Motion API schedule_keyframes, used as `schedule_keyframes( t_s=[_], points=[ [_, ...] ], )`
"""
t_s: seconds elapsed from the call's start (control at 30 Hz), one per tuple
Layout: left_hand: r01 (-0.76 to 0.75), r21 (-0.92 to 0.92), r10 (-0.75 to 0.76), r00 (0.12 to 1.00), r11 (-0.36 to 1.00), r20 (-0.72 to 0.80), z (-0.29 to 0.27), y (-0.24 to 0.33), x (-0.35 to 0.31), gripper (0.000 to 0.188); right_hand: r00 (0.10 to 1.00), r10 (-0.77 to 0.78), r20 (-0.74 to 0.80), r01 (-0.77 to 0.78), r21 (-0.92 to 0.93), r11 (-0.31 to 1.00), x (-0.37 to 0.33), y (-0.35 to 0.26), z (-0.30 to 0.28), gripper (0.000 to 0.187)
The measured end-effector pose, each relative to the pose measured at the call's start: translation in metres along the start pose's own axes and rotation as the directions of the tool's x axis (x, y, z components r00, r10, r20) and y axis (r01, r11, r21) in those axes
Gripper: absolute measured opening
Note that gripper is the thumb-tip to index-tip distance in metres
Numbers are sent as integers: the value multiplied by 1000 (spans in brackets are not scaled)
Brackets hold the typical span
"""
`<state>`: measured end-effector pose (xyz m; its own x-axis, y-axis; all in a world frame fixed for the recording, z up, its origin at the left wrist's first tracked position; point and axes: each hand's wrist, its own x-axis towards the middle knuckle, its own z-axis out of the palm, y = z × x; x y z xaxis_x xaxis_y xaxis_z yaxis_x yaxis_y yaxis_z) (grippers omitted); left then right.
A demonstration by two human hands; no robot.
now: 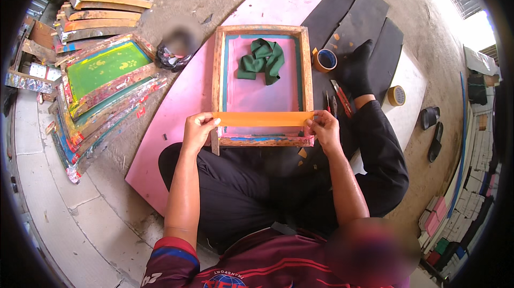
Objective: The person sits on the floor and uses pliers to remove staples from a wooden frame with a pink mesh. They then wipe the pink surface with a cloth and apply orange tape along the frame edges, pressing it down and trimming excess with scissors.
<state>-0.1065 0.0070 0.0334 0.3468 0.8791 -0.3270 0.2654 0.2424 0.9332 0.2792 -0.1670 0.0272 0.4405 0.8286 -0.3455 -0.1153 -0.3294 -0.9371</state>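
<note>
A wooden screen-printing frame with pale mesh lies flat before my crossed legs. Across its near part a strip of orange-brown tape is stretched level from side to side. My left hand pinches the strip's left end by the frame's left rail. At the right rail, the other end is pinched in my right hand. Crumpled dark green tape lies on the mesh beyond the strip. Whether the strip touches the mesh or hovers just over it, I cannot tell.
Right of the frame are a tape roll, a red utility knife and another tape roll. Several paint-stained screens are stacked at left. A pink board lies beneath the frame. Black sandals sit far right.
</note>
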Motion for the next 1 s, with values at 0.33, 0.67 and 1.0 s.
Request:
schedule_keyframes(
  t_s=[0.33, 0.67, 1.0],
  points=[
    [-72, 405, 134, 983, 911, -126, 24, 19, -9, 42, 990, -117, -82, 67, -457, 887, -6, 4, 5, 26],
    [-165, 856, 278, 960, 489, 26, 28, 24, -17, 16, 969, -242, 55, 227, -584, 779, -12, 5, 11, 15],
    [-281, 831, 288, 945, 479, 154, 25, 15, -14, 8, 966, -246, 75, 222, -729, 648, -14, 1, 14, 15]
  ],
)
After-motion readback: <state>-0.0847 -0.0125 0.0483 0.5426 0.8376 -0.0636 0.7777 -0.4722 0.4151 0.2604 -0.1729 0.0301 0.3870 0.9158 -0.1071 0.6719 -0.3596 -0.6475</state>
